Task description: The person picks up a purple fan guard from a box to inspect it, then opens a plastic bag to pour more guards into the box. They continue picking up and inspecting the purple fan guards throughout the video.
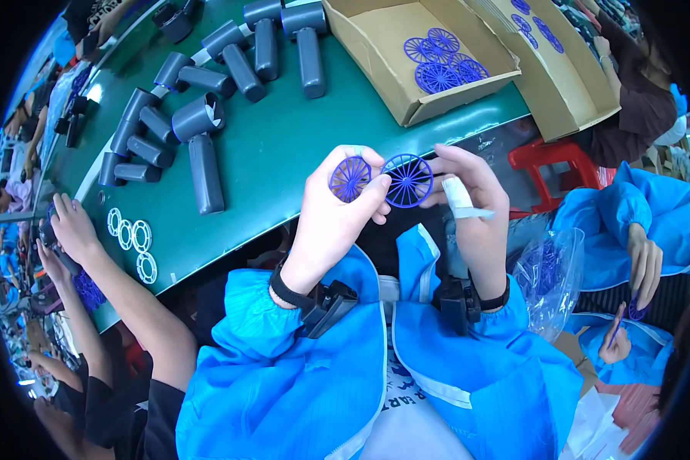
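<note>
Green belting ran past grey handles and a carton of finished wheels; the left hand pinched one blue spoked wheel, the right hand another — rims touching above the lap; thin spokes looked liable to snap if squeezed askew, or drop.

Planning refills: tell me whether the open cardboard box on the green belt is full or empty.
Nearly empty: the brown cardboard box holds only a few blue spoked plastic wheels.

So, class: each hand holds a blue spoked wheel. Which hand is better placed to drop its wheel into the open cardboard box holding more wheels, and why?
Probably the right hand. Its blue wheel sits nearer the cardboard box, which lies up and to the right. The left hand and its wheel are farther away.
</note>
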Demonstrator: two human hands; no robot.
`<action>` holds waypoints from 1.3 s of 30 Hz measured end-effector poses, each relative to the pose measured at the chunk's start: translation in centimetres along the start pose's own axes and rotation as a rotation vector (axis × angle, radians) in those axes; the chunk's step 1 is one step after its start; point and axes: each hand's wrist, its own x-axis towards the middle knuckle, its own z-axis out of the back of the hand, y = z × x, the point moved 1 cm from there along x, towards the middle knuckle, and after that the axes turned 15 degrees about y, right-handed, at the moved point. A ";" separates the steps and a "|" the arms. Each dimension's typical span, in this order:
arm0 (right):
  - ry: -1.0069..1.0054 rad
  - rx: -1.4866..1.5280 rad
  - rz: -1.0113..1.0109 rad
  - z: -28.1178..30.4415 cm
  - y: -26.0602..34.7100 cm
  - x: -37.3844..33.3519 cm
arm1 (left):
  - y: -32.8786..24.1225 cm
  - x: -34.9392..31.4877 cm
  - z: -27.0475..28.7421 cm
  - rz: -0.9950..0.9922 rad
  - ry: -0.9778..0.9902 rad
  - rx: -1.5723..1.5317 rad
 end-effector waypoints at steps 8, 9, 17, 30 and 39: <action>0.114 0.206 -0.234 -0.1 -0.5 0.3 | 0.4 -0.1 0.4 -0.005 0.015 -0.106; 0.099 0.197 -0.226 -0.1 -0.5 0.3 | 0.4 0.0 0.5 0.013 0.013 -0.264; 0.048 0.169 -0.232 -0.1 -0.4 0.2 | -0.1 0.3 0.8 0.147 0.002 -0.631; 0.204 0.047 -0.273 1.7 0.4 1.3 | 0.8 0.6 -0.4 0.058 0.087 -0.127; -0.009 -0.230 0.124 5.0 2.2 4.3 | -0.4 0.7 0.0 0.051 -0.077 -0.333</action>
